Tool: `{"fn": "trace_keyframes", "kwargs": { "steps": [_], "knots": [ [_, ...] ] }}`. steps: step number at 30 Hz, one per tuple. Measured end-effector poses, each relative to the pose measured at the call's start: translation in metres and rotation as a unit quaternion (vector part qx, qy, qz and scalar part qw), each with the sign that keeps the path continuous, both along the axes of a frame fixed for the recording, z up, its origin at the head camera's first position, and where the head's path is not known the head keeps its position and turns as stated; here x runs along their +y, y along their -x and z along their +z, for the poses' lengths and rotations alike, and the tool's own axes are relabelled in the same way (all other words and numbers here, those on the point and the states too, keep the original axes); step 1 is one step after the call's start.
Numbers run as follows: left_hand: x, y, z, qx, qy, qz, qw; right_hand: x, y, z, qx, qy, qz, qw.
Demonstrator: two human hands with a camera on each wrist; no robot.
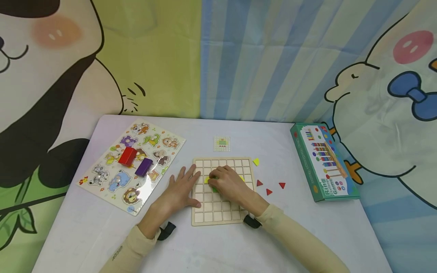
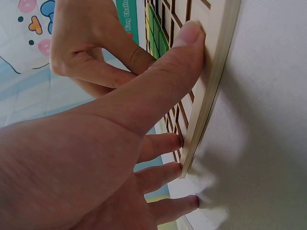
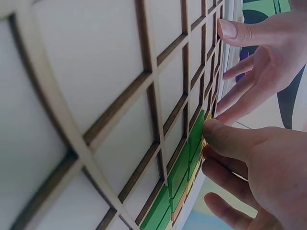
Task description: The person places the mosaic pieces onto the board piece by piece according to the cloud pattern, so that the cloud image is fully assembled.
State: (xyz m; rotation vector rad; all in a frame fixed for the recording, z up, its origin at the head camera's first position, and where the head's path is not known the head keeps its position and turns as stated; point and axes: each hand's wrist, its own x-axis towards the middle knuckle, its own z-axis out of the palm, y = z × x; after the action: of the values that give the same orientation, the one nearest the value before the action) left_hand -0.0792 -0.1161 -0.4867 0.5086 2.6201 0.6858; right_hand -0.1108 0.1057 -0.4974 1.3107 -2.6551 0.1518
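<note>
A cartoon-printed cloth with a bear, blue stripes and a duck hangs behind a pale bench [image 1: 85, 227]. Near the middle of the bench lies a wooden grid board [image 1: 222, 212], its cells mostly bare.

The left hand [image 1: 179, 189] lies flat at the board's left edge, fingers spread and straight; the left wrist view shows the thumb [image 2: 187, 40] pressing on the frame while the other fingers rest at the board's rim and on the bench beside it. This grip is open and holds nothing.

The right hand [image 1: 228, 184] rests on the board's upper middle, fingers curled down over green tiles [image 3: 184, 165] set in the cells. In the right wrist view the thumb tip touches the edge of a green tile; whether the grip pinches a piece or only presses it cannot be told.

Just right of the board lie three red triangles [image 1: 269, 192] and, near its top right corner, a yellow piece [image 1: 256, 162]. A small pattern card [image 1: 222, 143] sits beyond the board. Far left is an animal puzzle [image 1: 112, 178] carrying a red block [image 1: 127, 156] and a purple block [image 1: 143, 167]; far right, a green game box [image 1: 322, 163].
</note>
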Motion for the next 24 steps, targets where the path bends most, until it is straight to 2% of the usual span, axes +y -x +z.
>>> {"fn": "trace_keyframes", "kwargs": {
  "steps": [6,12,18,24],
  "knots": [
    [0.0,0.0,0.0,-0.003,-0.001,0.002,1.0,0.002,0.0,0.005,-0.005,0.027,0.001,1.0],
    [0.001,0.001,0.0,-0.007,-0.005,0.005,0.9999,0.012,0.009,0.013,0.0,0.07,-0.023,0.997],
    [0.001,0.0,-0.001,-0.009,-0.009,0.008,0.9999,0.034,0.023,0.018,0.026,0.077,-0.075,0.994],
    [0.002,0.0,-0.001,-0.009,-0.009,0.011,0.9999,0.066,0.037,0.023,0.031,0.078,-0.13,0.988]
  ]
}}
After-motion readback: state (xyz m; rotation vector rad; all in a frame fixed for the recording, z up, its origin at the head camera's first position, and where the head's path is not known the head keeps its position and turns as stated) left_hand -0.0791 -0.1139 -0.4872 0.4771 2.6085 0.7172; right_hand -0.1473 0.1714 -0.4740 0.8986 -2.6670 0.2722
